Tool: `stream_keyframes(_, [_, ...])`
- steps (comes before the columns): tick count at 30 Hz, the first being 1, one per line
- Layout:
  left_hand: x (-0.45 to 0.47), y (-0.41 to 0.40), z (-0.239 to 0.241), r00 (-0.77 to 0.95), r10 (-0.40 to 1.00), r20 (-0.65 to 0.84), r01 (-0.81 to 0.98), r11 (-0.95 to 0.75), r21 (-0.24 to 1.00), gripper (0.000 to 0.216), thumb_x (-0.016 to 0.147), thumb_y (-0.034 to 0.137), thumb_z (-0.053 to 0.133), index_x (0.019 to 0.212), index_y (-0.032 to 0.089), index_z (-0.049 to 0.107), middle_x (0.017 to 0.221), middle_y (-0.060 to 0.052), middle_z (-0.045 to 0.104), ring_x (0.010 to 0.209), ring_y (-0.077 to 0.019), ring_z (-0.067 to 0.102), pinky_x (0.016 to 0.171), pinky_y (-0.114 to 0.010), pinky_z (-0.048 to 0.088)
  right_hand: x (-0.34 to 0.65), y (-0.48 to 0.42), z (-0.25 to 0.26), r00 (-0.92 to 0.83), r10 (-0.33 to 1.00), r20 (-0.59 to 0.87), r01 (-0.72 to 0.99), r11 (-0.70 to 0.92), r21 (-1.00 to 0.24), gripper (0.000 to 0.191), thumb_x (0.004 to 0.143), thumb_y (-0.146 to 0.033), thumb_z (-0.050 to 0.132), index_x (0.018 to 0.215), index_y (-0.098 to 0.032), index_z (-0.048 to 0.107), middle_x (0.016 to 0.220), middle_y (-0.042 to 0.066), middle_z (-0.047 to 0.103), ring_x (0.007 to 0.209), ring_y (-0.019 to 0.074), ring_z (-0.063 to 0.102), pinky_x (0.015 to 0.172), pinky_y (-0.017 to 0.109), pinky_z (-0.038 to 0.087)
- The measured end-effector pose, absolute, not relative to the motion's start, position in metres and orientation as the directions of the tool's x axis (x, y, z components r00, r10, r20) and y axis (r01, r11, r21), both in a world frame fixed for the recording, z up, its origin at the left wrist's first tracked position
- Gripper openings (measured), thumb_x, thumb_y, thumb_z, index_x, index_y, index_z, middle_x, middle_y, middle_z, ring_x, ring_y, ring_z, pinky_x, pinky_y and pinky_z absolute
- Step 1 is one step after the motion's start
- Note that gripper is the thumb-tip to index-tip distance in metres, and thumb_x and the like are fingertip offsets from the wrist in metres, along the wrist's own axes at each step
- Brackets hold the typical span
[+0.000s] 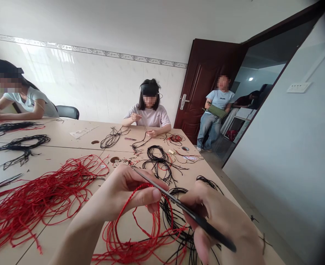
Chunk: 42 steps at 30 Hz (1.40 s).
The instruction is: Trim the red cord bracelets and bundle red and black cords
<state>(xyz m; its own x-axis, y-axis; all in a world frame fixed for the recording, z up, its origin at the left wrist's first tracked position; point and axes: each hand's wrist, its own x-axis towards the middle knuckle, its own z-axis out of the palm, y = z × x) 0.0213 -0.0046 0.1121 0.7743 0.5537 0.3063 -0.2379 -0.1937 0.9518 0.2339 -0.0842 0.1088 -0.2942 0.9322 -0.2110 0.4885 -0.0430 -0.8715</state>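
Our left hand [126, 193] pinches the light, limp red cord [140, 235], best held short, while our right hand [217, 217] grips a long pointed tool [195, 217].

The head-worn camera looks forward and down past the right hand [220, 217] across a long table [68, 134].

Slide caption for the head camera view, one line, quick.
Left hand pinches a red cord while the right hand grips a long pointed tool above a table strewn with cords.

Beige table [60, 138], red cords [38, 200], black cords [158, 162]
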Motion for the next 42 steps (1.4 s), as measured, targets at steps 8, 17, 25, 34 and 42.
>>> stream_keyframes(8, [0.0204,-0.0061,0.1141,0.763,0.556,0.33,-0.244,-0.226,0.943,0.012,0.078,0.027,0.076,0.087,0.02,0.081,0.062,-0.002,0.07,0.054,-0.0085,0.063,0.053,-0.013,0.051,0.2333,-0.0846,0.1066,-0.273,0.936,-0.221,0.495,-0.06,-0.867,0.07,0.031,-0.062,0.087,0.045,-0.016,0.037,0.047,-0.009,0.021,0.047,0.004,0.017,0.036,0.023,0.007])
stream_keyframes(17, [0.0188,-0.0052,0.1137,0.782,0.529,0.329,-0.246,-0.222,0.943,0.012,0.081,0.026,0.074,0.089,0.023,0.081,0.066,-0.001,0.07,0.055,-0.0079,0.063,0.054,-0.013,0.052,0.233,-0.0819,0.1029,-0.302,0.934,-0.194,0.488,-0.023,-0.872,0.071,0.025,-0.063,0.087,0.046,-0.017,0.037,0.047,-0.01,0.021,0.048,0.0041,0.017,0.038,0.024,0.008])
stream_keyframes(25, [0.0188,-0.0057,0.1139,0.788,0.521,0.328,-0.225,-0.252,0.941,0.012,0.083,0.027,0.072,0.088,0.021,0.08,0.066,-0.001,0.068,0.056,-0.008,0.062,0.055,-0.013,0.051,0.2346,-0.0811,0.1013,-0.348,0.927,-0.141,0.437,0.027,-0.899,0.073,0.022,-0.068,0.085,0.047,-0.016,0.04,0.046,-0.01,0.023,0.047,0.0039,0.017,0.036,0.023,0.007])
stream_keyframes(34, [0.0178,-0.0066,0.1153,0.781,0.523,0.341,-0.22,-0.28,0.934,0.014,0.082,0.028,0.073,0.086,0.018,0.08,0.067,-0.002,0.069,0.055,-0.0081,0.062,0.054,-0.013,0.049,0.2336,-0.0826,0.1011,-0.339,0.926,-0.166,0.454,0.006,-0.891,0.072,0.023,-0.066,0.086,0.049,-0.016,0.042,0.048,-0.01,0.025,0.049,0.0042,0.017,0.037,0.023,0.009])
stream_keyframes(42, [0.0162,-0.0052,0.114,0.799,0.512,0.315,-0.212,-0.251,0.945,0.014,0.083,0.028,0.072,0.089,0.018,0.08,0.066,-0.004,0.068,0.056,-0.0096,0.063,0.054,-0.015,0.051,0.2318,-0.0799,0.1053,-0.34,0.914,-0.221,0.482,-0.033,-0.876,0.066,0.022,-0.053,0.091,0.046,-0.016,0.042,0.047,-0.01,0.021,0.048,0.0035,0.017,0.036,0.022,0.006])
